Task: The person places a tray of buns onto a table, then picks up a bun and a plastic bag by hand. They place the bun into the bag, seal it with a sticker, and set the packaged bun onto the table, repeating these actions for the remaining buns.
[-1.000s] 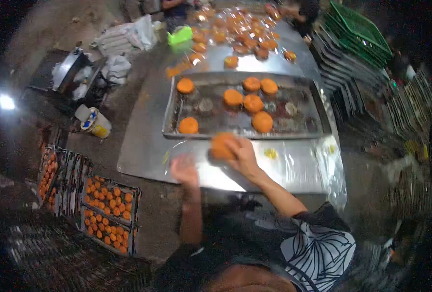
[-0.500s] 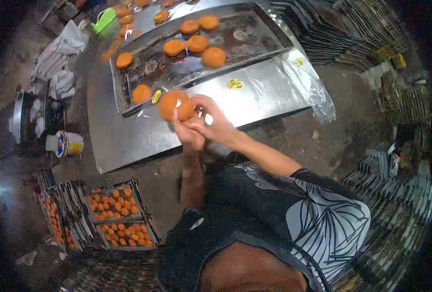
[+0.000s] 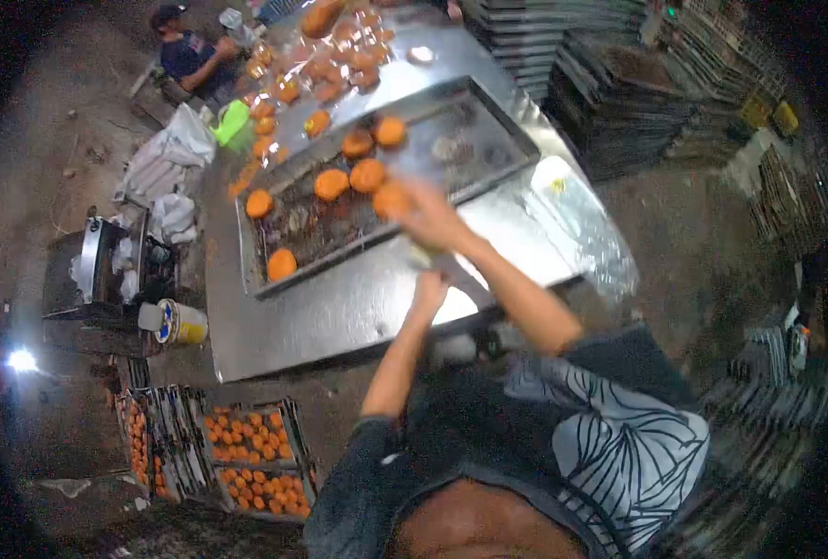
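My right hand (image 3: 432, 219), blurred by motion, has its fingers around a round orange-brown bun (image 3: 390, 199) at the near edge of a metal baking tray (image 3: 339, 256). Below it, over the steel table, my left hand (image 3: 429, 291) is closed on what looks like a clear plastic bag (image 3: 421, 255) with a yellowish mark; its outline is smeared. Several more buns (image 3: 367, 175) lie on the tray, mostly in its middle, with one bun (image 3: 281, 265) at the near left corner.
Bagged buns (image 3: 339, 61) are heaped at the table's far end, near a bright green object (image 3: 232, 121). Clear plastic bags (image 3: 586, 247) lie at the table's right edge. A person (image 3: 193, 56) is at the far left. Racks of buns (image 3: 251, 438) stand at lower left.
The bagged bun that both hands held has left them. My right hand has moved forward onto a bun on the tray, and my left hand is lower. The view has shifted, showing another person.
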A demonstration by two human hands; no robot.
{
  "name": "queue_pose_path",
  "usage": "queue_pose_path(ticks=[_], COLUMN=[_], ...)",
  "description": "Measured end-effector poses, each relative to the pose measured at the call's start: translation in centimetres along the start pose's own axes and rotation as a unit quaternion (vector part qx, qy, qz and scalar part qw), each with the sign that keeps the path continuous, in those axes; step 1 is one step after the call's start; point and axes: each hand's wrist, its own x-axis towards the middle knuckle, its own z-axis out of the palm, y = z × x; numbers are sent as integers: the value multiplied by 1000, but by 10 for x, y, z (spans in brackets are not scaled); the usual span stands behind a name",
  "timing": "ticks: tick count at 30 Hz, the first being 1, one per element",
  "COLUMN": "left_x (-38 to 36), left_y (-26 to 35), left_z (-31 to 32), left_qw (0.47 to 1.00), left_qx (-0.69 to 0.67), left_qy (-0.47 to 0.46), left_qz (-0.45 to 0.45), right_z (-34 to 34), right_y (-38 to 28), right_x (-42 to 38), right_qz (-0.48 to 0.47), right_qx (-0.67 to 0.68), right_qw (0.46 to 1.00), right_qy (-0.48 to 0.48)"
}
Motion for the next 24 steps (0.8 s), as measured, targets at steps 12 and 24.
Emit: queue_pose_path(ticks=[12, 24], left_x=[-4, -9], left_y=[91, 143], left_z=[-43, -20], left_qw=[980, 997], left_qx=[-135, -56], left_qy=[-119, 34], left_qz=[-80, 44], right_z=[-17, -51], right_y=[90, 84], right_x=[-172, -170], right_qz=[273, 332], right_qx=[130, 472], right_qw=[945, 817], right_qy=[-126, -15])
